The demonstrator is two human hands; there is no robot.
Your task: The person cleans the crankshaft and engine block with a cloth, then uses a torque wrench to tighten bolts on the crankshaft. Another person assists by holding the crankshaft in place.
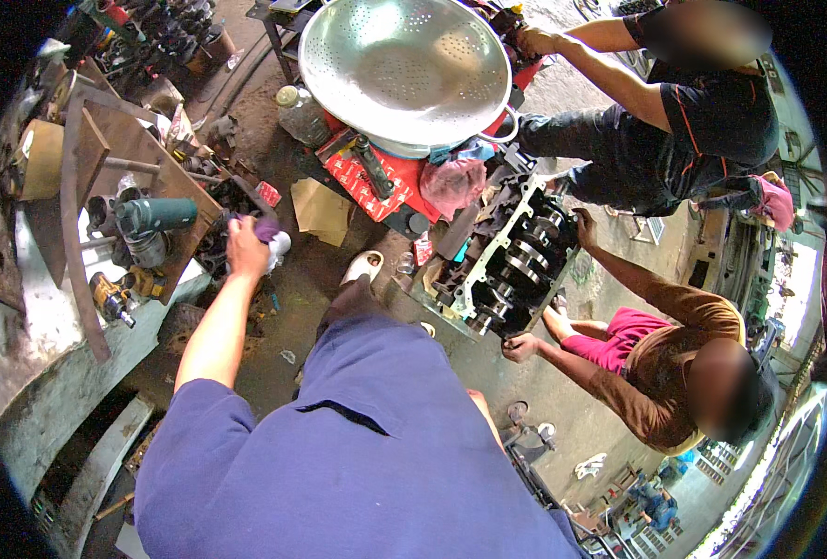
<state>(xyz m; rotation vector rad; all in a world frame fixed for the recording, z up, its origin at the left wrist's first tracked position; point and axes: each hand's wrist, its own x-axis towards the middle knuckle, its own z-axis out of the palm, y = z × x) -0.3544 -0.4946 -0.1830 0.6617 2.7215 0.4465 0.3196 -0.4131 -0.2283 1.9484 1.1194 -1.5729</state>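
Note:
My left arm stretches out over the floor at the left. My left hand (244,250) is closed round a dark purple, cloth-like thing (265,229). Just beside it is a small white object (280,247); whether the hand holds this too is unclear. Metal parts lie near that hand, next to the cluttered bench (194,244). Of my right arm only a strip of skin shows at the right side of my blue shirt, and the hand itself is out of sight. To the right of my legs stands an engine block (469,270) with its crankshaft (523,261) exposed.
A squatting person (674,363) has both hands at the engine block; another person (702,112) stands behind it. A big perforated metal colander (404,70) sits on a red-topped stand beside a plastic jug (300,116). The bench holds a green tumbler (157,215) and yellow power tool (111,296).

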